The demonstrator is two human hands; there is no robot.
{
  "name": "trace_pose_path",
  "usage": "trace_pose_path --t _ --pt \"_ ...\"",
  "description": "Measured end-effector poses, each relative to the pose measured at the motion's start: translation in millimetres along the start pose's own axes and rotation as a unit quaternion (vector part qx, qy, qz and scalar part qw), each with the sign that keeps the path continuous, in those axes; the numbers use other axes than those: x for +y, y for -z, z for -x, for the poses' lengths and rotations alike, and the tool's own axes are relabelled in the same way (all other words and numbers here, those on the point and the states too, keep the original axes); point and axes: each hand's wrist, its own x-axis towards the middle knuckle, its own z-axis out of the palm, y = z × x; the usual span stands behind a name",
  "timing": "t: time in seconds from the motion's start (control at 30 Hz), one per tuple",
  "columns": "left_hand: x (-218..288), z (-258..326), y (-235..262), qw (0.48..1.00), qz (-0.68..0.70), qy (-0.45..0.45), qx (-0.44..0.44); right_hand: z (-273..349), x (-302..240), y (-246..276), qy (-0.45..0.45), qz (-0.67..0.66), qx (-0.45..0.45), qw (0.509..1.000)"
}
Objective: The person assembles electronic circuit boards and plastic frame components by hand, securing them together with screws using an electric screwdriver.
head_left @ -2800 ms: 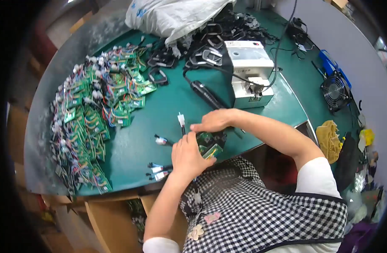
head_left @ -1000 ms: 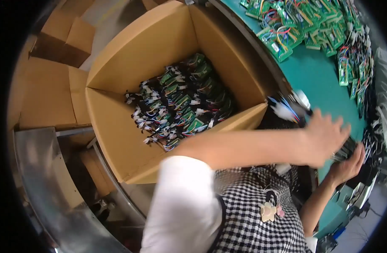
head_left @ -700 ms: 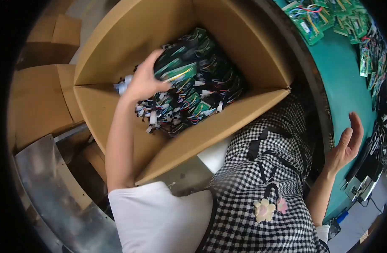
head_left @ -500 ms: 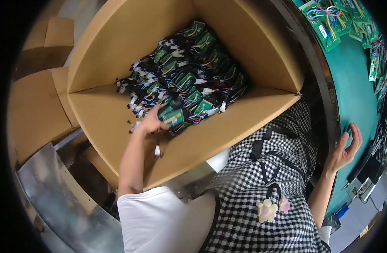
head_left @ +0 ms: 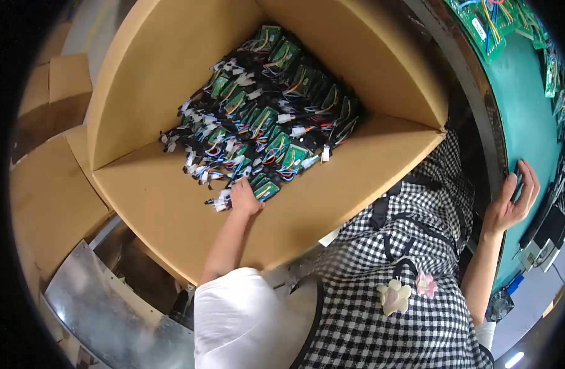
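In the head view a large cardboard box (head_left: 172, 203) holds a heap of green circuit boards (head_left: 282, 54) with coloured wires and white plugs. My left hand (head_left: 244, 198) is down inside it, at the heap's near corner. Its fingers are closed on a wired circuit board (head_left: 266, 190) lying against the other boards; the hand hides part of it. White connectors (head_left: 221, 200) stick out beside the knuckles. Off to the right, my right hand (head_left: 512, 203) rests at the edge of a green work surface (head_left: 519, 117), fingers apart and holding nothing.
More wired boards (head_left: 488, 27) lie on the green surface at the far right. A dark metal rail (head_left: 479, 92) runs between box and work surface. Shiny sheet metal (head_left: 110, 310) and other cardboard boxes (head_left: 58, 184) stand at the left.
My left hand has moved right and slightly down, bringing the board from above the heap down onto its near corner. The right hand stays at the work surface; the view has shifted slightly.
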Motion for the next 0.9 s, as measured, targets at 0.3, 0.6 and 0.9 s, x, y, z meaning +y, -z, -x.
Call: trace_pose_path --t 0.3,0.6,0.9 --pt "-21 -2 -16 0.98 0.198 0.017 -0.005 -10 -4 -9 0.0 -0.011 0.007 1.0" --pt "-33 -60 -13 0.792 0.425 -0.425 0.106 6 34 48 -0.116 -0.153 0.028 0.981" --pt "-45 -83 171 0.869 0.204 -0.016 0.45 77 147 160 -0.369 0.128 0.025 0.92"
